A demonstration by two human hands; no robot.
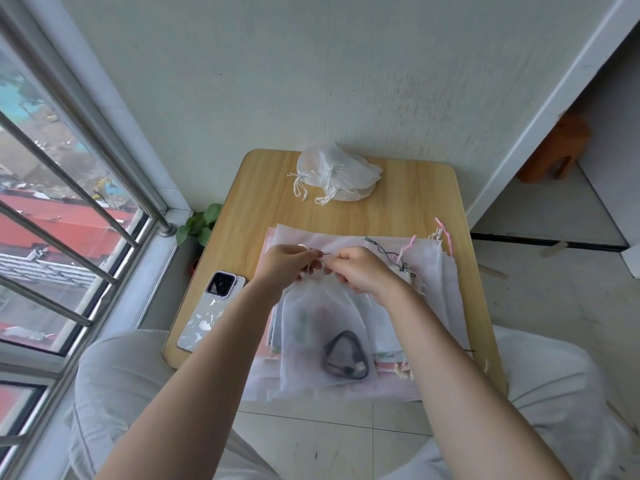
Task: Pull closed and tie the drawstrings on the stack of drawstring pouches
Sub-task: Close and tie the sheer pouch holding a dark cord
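A sheer white pouch (311, 327) with a coiled black cable (344, 356) inside lies on top of a stack of flat pouches (446, 282) on the small wooden table (263, 202). Its neck is gathered between my hands. My left hand (282, 265) and my right hand (360, 270) each pinch the dark drawstring (323, 253) at the pouch's mouth, fingertips almost touching. A pile of tied white pouches (337, 174) sits at the table's far edge.
A phone (211, 308) lies face down on the table's left front corner. Loose pink and dark strings (408, 251) trail over the stack at right. A barred window is at left, a plant (201, 223) below it, and an orange stool (554, 147) at far right.
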